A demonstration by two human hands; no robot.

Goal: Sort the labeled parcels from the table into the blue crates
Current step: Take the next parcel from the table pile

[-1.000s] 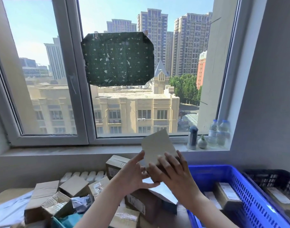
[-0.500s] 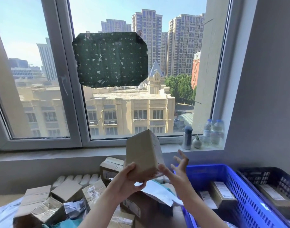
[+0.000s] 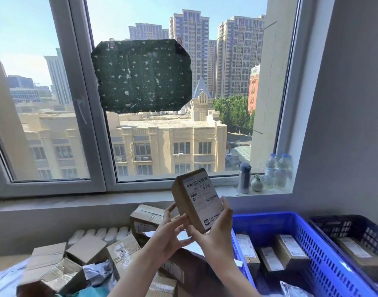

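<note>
Hard daylight pours through the window (image 3: pixel 91 125). Beyond its glass everything is bright and crisp, under a pale, nearly washed-out sky. Below the window, the heap of boxes (image 3: pixel 87 251) sits in soft shade, dimmer and slightly smeared. The parcel (image 3: pixel 197 202) I hold up just under the window's sill is evenly lit; I can make out its barcode, but the small print blurs. The window's frame bows at its left side from the wide lens. Right of the window, the wall (image 3: pixel 344 125) lies in flat grey shadow.

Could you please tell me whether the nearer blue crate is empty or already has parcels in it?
Not empty: several labeled boxes lie inside the blue crate.
</note>
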